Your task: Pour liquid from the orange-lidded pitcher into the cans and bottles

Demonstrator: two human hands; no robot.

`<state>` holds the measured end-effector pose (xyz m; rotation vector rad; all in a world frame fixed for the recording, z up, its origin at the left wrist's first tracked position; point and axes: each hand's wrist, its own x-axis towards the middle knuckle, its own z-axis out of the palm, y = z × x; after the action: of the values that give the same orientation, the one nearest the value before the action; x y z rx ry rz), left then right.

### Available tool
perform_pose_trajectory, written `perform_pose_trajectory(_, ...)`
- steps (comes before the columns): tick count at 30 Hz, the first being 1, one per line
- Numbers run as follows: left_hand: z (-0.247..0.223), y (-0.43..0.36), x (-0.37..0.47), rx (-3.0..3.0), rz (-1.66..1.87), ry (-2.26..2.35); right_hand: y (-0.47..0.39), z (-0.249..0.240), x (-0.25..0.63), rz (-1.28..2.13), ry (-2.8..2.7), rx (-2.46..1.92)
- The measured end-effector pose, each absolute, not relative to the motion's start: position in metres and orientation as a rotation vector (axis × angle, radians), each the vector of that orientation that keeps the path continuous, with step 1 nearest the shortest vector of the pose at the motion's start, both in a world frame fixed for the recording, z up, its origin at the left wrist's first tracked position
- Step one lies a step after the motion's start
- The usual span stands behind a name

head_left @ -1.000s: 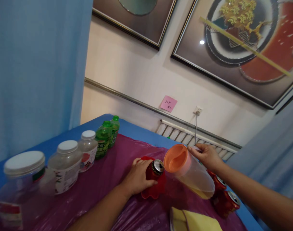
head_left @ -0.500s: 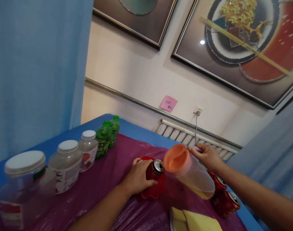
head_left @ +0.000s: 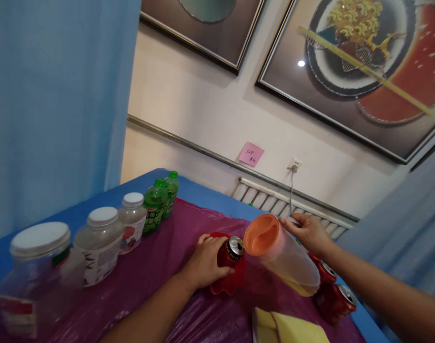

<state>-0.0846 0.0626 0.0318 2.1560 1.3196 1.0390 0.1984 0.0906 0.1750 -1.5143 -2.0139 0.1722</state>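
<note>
My left hand (head_left: 206, 262) is wrapped round a dark red drink can (head_left: 228, 252) with its top opened. The can stands on a red scalloped dish (head_left: 226, 285). In my right hand (head_left: 312, 233) is the handle of a clear plastic pitcher (head_left: 292, 264) with an orange lid. The pitcher is tilted to the left, its lid close beside the can's top. Some yellowish liquid shows along its lower side. Whether liquid runs from the spout, I cannot tell.
White-lidded jars (head_left: 103, 243) and green bottles (head_left: 155, 205) line the left side. Red cans (head_left: 335, 302) stand at the right, partly behind the pitcher. A folded yellow cloth (head_left: 292, 328) lies at the front on the purple plastic sheet (head_left: 153, 286). A radiator (head_left: 263, 195) is behind the table.
Almost nothing differs. The whole view has shifted very slightly, while both hands keep their hold on the can and the pitcher.
</note>
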Motion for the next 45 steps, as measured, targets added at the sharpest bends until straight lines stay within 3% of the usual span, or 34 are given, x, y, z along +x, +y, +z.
perform_pose_trajectory(45, 0.0324, 0.0626, -0.0843, 2.162, 1.006, 1.343, 0.0873, 0.1736, 0.1958, 0.137, -1.981, -1.52)
